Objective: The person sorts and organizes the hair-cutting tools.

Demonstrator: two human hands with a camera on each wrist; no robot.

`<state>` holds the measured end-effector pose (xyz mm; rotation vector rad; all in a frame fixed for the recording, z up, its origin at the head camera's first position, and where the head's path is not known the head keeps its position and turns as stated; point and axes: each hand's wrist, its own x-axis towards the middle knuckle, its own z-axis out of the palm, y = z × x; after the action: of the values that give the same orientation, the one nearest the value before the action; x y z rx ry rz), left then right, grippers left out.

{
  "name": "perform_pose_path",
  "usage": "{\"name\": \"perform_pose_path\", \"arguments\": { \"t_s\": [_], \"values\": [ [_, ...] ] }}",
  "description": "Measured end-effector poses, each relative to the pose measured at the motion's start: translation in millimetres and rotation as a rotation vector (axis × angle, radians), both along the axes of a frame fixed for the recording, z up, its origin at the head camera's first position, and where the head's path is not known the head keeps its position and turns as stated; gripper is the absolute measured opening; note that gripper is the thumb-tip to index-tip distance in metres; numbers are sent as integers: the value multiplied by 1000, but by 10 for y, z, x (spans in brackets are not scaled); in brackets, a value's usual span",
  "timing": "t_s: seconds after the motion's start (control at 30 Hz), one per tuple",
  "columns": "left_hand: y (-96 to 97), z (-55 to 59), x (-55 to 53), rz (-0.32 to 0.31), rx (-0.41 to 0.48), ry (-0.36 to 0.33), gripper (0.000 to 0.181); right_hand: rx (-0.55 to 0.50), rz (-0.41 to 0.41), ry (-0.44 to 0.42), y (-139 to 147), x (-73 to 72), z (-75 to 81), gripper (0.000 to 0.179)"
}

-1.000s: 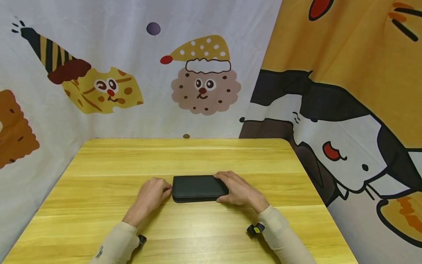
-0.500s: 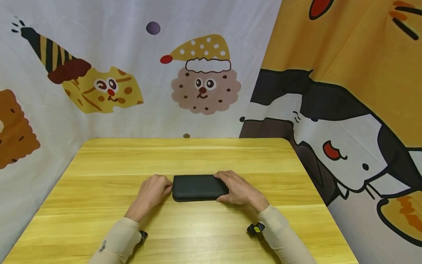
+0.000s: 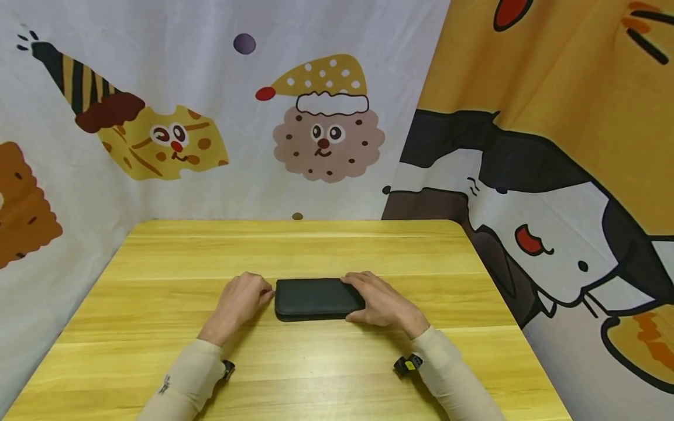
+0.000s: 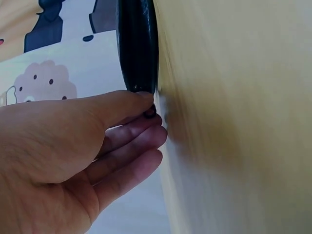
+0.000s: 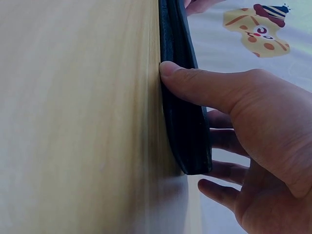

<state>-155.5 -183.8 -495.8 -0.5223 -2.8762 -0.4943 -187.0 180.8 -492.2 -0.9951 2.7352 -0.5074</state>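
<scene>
A black zip-around wallet point(image 3: 316, 299) lies flat on the wooden table, its long side running left to right. At its left end my left hand point(image 3: 243, 295) pinches a small black zipper pull point(image 4: 150, 113) between thumb and fingers; most of the pull is hidden by the fingertips. My right hand point(image 3: 381, 301) grips the wallet's right end, thumb on the near side and fingers around the far side. In the right wrist view the wallet's edge point(image 5: 187, 131) stands close against the tabletop, with the thumb point(image 5: 183, 80) pressed on it.
The yellow wooden table point(image 3: 316, 245) spreads out around the wallet on all sides. Behind it hangs a white curtain point(image 3: 184, 76) with cartoon prints, and an orange cartoon cloth point(image 3: 526, 76) hangs on the right. Each wrist wears a small black device.
My left hand has shifted slightly away from me, still at the wallet's left end. The right hand and the wallet have stayed almost in place.
</scene>
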Motion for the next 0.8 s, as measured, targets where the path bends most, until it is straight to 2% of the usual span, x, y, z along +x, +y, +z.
{"name": "perform_pose_path", "arguments": {
  "t_s": [0.23,0.6,0.8],
  "values": [
    [-66,-4,-37,9,-7,7,36,3,16,12,0,0,-12,89],
    [-60,-48,-95,-1,-44,56,25,8,13,-3,-4,-1,-10,89],
    [-56,-55,-108,16,-48,90,26,10,17,1,-13,-6,-7,88]
  ]
}}
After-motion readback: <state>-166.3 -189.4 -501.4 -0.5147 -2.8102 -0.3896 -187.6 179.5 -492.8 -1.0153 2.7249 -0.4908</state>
